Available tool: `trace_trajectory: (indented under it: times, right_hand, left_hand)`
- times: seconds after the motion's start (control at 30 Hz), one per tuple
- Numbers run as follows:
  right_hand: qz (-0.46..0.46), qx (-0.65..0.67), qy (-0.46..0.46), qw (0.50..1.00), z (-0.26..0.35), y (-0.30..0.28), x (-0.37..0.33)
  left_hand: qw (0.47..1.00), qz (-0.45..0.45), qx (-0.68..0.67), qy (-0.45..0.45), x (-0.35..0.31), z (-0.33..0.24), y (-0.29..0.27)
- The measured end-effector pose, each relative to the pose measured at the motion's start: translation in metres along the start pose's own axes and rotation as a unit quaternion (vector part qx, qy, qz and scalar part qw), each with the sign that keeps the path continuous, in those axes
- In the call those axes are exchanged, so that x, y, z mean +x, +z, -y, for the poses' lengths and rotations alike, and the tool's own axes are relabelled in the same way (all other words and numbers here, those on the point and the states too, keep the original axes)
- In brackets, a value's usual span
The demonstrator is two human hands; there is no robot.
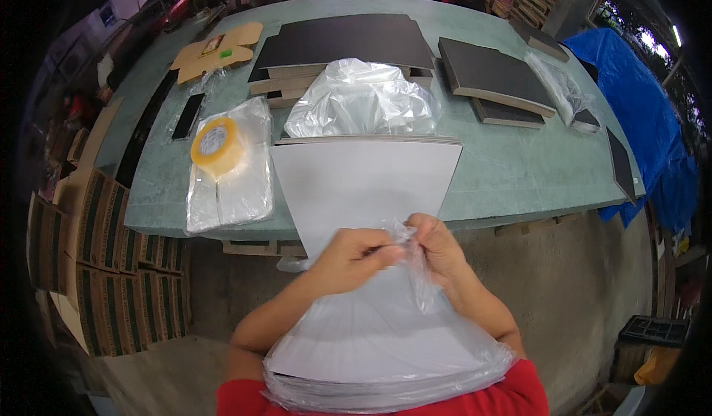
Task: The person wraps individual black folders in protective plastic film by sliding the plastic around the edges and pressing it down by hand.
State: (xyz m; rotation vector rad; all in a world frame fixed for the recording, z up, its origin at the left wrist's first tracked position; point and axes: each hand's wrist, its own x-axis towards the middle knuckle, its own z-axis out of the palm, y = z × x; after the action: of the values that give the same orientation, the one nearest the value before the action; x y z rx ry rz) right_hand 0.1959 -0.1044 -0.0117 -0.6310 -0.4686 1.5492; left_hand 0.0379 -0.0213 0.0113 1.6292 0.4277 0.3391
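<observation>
A long stack of pale grey boards (371,175) leans over the table's near edge and runs down to my body. Its lower end sits in a clear plastic bag (386,401) against my red shirt. Above the boards, my left hand (356,256) is closed with its fingers pinched on the thin plastic. Close beside it, my right hand (439,251) also pinches a gathered part of the same film, which hangs in folds below the fingers. Beyond the stack's far end, a crumpled heap of clear plastic (363,101) lies on the table.
A tape roll (215,145) lies on flat plastic bags (230,201) to the left, near a black phone-like slab (188,116) and cut cardboard (216,51). Black boards (341,38) are stacked behind, more (493,75) rightward. Cartons (111,268) stand left below the green table (519,182).
</observation>
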Motion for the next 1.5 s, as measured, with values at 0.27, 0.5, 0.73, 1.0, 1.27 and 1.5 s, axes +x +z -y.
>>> trace_trajectory:
  times: [0.27,0.5,0.73,1.0,1.27,1.5]
  right_hand:
    - [0.021,-0.347,-0.100,0.932,0.024,0.017,-0.015]
    - [0.083,-0.545,-0.242,0.799,0.036,0.035,0.003]
    - [0.262,-0.061,0.077,0.960,0.039,-0.017,-0.005]
    - [0.558,-0.437,0.263,0.655,0.030,0.033,0.008]
    - [0.261,-0.961,-0.012,0.094,0.058,-0.006,-0.029]
    - [-0.150,-0.721,-0.248,0.629,0.124,0.028,-0.016]
  left_hand:
    - [0.863,-0.342,0.305,0.211,-0.017,-0.030,-0.020]
    - [0.983,-0.077,0.096,0.136,-0.013,-0.032,0.001]
    - [0.883,0.063,-0.465,0.021,-0.003,-0.036,-0.029]
    - [0.945,0.214,-0.231,0.084,-0.014,-0.036,-0.045]
    - [0.749,0.203,0.630,-0.032,-0.036,-0.002,-0.042]
    - [0.899,0.258,0.353,0.019,-0.045,-0.012,-0.046]
